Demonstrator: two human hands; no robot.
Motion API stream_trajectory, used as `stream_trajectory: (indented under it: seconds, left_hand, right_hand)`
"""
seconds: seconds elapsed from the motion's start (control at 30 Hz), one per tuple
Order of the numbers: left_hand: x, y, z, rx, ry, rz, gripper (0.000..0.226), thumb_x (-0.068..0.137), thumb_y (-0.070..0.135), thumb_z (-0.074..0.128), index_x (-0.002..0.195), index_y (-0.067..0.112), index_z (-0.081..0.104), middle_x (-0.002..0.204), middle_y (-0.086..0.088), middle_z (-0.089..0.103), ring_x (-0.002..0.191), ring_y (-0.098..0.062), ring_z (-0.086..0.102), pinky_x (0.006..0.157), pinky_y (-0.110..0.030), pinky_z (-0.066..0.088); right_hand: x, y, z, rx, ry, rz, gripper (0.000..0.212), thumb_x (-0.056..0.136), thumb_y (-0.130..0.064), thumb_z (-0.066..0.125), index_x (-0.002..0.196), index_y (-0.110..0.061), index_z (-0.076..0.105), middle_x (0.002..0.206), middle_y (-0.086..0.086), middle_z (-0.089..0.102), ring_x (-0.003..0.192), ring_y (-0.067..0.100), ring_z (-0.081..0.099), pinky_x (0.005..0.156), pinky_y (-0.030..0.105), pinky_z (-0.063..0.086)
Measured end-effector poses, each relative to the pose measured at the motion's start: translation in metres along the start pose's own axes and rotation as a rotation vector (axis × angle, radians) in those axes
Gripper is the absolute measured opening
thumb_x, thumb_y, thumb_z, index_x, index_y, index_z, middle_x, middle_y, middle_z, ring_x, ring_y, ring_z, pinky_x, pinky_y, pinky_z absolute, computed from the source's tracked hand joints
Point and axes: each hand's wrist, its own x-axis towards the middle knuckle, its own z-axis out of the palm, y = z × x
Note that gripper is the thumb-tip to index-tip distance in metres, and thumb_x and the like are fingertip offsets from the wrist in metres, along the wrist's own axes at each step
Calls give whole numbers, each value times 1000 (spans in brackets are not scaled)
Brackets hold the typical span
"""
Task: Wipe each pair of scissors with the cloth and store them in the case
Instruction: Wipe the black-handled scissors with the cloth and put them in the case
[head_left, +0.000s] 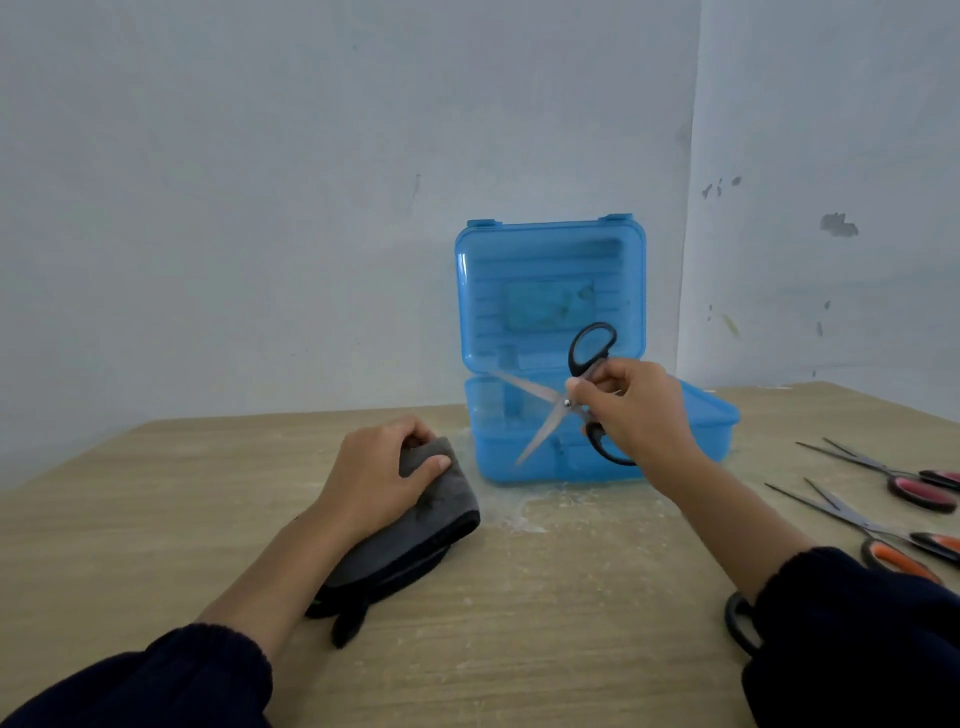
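Head view, single frame. The right hand (636, 410) is raised in front of the translucent blue plastic case (550, 291), fingers closed around the black-handled steel scissors (563, 402) near the pivot. The scissors are spread wide open in an X: one blade points up-left, the other down-left, both motion-blurred; one black handle loop stands above the hand, the other shows below it. The scissors are off the table and overlap the case in the view; whether they are inside the case's lower tray or just in front of it cannot be told. The case sits on the pale wood-grain table (519, 623) against the grey-white wall (311, 182), its lid standing upright and open, the base lying flat with its front wall toward the camera. The left hand (374, 478) lies palm-down on the folded dark grey cloth (415, 535), fingers curled over its far end and thumb along its top; the cloth rests flat on the table, left of the case and apart from it. On the table at the right edge lie the pink-handled scissors (914, 486) and, nearer the camera, the orange-handled scissors (904, 551), both partly open with tips pointing left. A black handle loop (737, 621) shows beside the right dark sleeve (852, 623).
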Motion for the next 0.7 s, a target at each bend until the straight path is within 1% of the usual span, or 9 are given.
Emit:
stream_trajectory:
  seconds: [0.07,0.13,0.17,0.23,0.3,0.4,0.47,0.6,0.7]
  left_hand:
    - [-2,4,4,13,80,46,14,73,33,64,80,25,56,77,13,61,74,-10,58,75,-36,48]
    - [-3,11,8,52,158,111,17,71,39,58,77,26,49,73,14,55,70,-11,52,73,-38,45]
    - [-4,16,10,47,181,146,17,71,41,55,75,27,47,71,14,53,68,-10,51,72,-38,44]
    - [-5,27,15,-5,191,197,15,76,42,51,75,27,49,68,15,52,66,-4,49,68,-35,44]
    - [-8,37,21,-82,170,214,20,80,44,48,80,26,57,72,14,58,69,-1,52,69,-31,46]
    - [-11,47,28,-219,117,149,31,84,43,50,97,20,65,84,11,67,77,-3,60,70,-19,48]
    - [-11,49,31,-269,100,119,27,84,36,54,100,18,66,86,9,69,78,-3,62,70,-17,49]
    - [-9,48,30,-350,139,20,8,83,17,63,89,16,67,78,7,68,74,-1,60,66,-9,46]
    - [-5,44,28,-417,160,-70,3,83,16,63,82,19,64,71,10,64,65,5,57,62,-4,42]
  right_hand:
    - [-2,1,4,118,57,85,12,78,-20,69,75,-8,66,70,8,69,73,29,68,74,42,57]
    - [-4,-2,8,248,108,156,9,77,-16,69,75,-10,62,76,13,70,72,31,68,71,40,58]
    - [-6,-4,10,316,120,185,9,76,-14,69,74,-14,60,76,13,69,68,29,67,69,38,58]
    - [-9,-9,12,461,106,234,18,75,-6,68,74,-17,54,72,11,66,61,22,64,67,33,59]
    - [-13,-14,15,604,61,244,25,75,2,67,74,-15,49,72,14,63,58,21,62,67,31,59]
    - [-19,-20,20,689,9,222,27,74,6,67,74,-13,48,75,17,63,60,23,65,68,30,59]
    - [-23,-24,24,733,-19,215,28,74,7,68,71,-13,47,73,16,62,64,26,65,71,32,59]
    - [-27,-27,26,828,-63,232,33,76,6,68,69,-14,44,70,14,61,65,25,67,75,32,59]
    - [-25,-27,26,864,-94,281,23,80,1,65,75,-13,48,73,13,63,65,22,66,75,29,59]
